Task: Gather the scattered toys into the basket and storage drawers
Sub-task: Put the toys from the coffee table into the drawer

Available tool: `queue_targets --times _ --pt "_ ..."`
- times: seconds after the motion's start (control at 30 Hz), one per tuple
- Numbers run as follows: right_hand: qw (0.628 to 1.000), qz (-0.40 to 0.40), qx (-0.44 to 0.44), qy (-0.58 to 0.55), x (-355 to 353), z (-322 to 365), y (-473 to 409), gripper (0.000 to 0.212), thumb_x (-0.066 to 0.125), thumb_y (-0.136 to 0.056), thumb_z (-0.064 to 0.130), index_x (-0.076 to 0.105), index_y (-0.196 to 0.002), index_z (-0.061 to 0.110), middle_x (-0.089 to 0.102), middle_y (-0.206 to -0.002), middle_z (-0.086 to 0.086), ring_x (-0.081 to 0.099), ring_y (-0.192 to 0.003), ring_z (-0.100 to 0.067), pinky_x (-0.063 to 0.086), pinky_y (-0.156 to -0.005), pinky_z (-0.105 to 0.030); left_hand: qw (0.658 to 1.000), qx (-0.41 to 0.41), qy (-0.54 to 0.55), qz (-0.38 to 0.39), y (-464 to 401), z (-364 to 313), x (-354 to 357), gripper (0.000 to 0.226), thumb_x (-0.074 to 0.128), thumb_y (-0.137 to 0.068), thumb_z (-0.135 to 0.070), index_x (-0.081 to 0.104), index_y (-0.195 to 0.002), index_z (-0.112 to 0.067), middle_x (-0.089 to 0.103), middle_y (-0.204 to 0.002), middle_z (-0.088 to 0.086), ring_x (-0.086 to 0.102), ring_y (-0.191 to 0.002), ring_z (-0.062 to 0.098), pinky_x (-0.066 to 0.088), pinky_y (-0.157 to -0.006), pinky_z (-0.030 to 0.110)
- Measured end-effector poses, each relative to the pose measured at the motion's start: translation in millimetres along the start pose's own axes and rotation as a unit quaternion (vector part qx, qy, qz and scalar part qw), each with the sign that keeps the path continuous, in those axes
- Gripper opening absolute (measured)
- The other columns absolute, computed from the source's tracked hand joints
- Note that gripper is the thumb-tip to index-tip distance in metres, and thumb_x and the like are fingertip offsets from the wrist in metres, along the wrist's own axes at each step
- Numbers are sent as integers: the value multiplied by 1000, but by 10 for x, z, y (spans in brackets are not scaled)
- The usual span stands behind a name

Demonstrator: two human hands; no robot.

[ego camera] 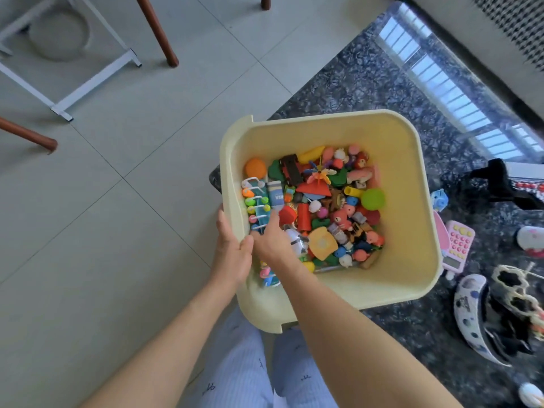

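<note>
A pale yellow basket [409,201] stands on the corner of a dark marble table [368,83], overhanging its edge toward me. It is filled with several small colourful toys, among them a bead-frame toy [254,201], a blue milk-carton toy [276,195] and a green ball [373,198]. My left hand [232,251] grips the basket's left rim, thumb inside and fingers outside. My right hand [272,240] reaches inside the basket and lies over the bead-frame toy, its fingers stretched toward the milk carton. What is beneath its palm is hidden.
On the table to the basket's right lie a pink toy calculator [459,248], a small blue toy [440,200], a black object [500,184] and a white patterned band [468,313]. Brown chair legs [159,30] and a white frame [88,83] stand on the tiled floor at left.
</note>
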State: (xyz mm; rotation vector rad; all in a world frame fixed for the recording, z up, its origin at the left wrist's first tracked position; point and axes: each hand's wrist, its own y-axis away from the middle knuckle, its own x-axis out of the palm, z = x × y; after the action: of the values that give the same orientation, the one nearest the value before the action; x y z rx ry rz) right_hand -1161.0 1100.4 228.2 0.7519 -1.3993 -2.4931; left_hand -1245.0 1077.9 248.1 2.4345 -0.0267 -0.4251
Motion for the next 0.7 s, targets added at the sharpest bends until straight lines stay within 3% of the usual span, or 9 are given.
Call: queue_targets --times 0.07,0.13,0.23,0.33,0.4,0.5,0.6,0.7 --pt "994 57 0 -89 -138 -10 102 81 52 -89 20 -1 -150 20 47 -138 -11 49 -120 -27 38 -94 -30 1000 1 -11 -1 3 -13 12 73 41 -93 3 -3 -148 -16 22 -150 5 34 -127 14 28 -99 20" --pt "994 47 -43 -87 -306 -84 215 73 54 -89 22 13 -149 20 41 -144 -5 44 -122 -18 37 -101 -30 997 -1 -70 -38 20 -31 42 72 43 -93 -1 -1 -148 -11 17 -153 9 28 -136 22 25 -106 26" --pt "985 -74 -119 -99 -659 -391 423 48 53 -92 18 41 -138 15 50 -135 1 47 -118 -9 38 -100 -27 948 89 -268 -145 135 -23 230 69 53 -87 -4 16 -146 -1 14 -151 26 18 -139 40 15 -114 44" --pt "928 -250 -166 -220 -1092 -771 634 25 52 -91 7 61 -113 14 65 -108 5 60 -101 -8 46 -89 -20 903 193 -343 -172 255 26 519 54 52 -80 -10 44 -132 -2 25 -146 31 21 -134 51 16 -109 57" --pt "892 -337 -162 -255 -1383 -1043 738 24 50 -91 1 62 -100 19 66 -97 6 64 -94 -10 50 -84 -20 903 221 -344 -134 380 60 736 47 44 -82 -19 51 -126 -2 32 -145 26 26 -135 45 16 -110 54" --pt "873 -386 -115 -275 -1750 -1496 822 29 46 -90 0 59 -91 26 64 -92 8 65 -89 -14 50 -80 -27 907 275 -318 26 659 91 1107 61 31 -85 -42 54 -125 -2 50 -135 17 44 -127 35 29 -108 46" --pt "885 -392 -48 -245 -1973 -1968 851 23 48 -88 4 60 -96 22 66 -97 3 61 -95 -18 48 -84 -31 853 284 -404 170 909 100 1490 82 16 -76 -64 45 -135 -16 53 -134 1 51 -122 22 40 -99 35" --pt "919 -351 -21 -181 -2094 -2295 843 24 47 -91 9 59 -111 14 61 -107 -3 55 -94 -17 38 -77 -24 804 260 -516 140 921 133 1669 87 5 -71 -72 50 -130 -26 60 -126 -5 60 -110 21 48 -77 32"
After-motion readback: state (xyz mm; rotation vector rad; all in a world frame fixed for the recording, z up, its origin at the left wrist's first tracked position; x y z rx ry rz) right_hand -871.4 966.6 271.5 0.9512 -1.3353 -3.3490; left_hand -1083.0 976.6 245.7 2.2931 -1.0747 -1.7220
